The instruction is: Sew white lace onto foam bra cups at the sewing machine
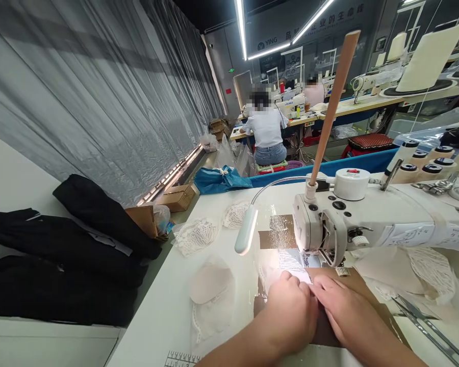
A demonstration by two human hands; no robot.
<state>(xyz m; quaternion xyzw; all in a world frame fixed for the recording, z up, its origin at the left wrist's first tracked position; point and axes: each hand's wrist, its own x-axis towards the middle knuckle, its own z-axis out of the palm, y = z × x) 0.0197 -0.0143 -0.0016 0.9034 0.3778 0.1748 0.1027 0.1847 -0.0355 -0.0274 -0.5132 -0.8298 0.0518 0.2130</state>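
Note:
Both hands meet just in front of a white sewing machine [329, 224], close to its needle area. My left hand [292, 308] is curled closed on white lace fabric [290, 261] that lies lit under the machine's lamp [247, 230]. Beside it, my right hand [338, 303] has its fingers pressed together at the fabric's edge, touching my left hand. The fingertips and the needle are partly hidden. Lace pieces [202, 235] and a beige cup piece [212, 283] lie on the table to the left.
Metal scissors [432, 326] lie at the right, near more lace and beige pieces [416, 270]. Thread cones [430, 171] stand behind the machine. A wooden rod [334, 107] rises from it. Ahead, a person in a white shirt [265, 127] sits at another table.

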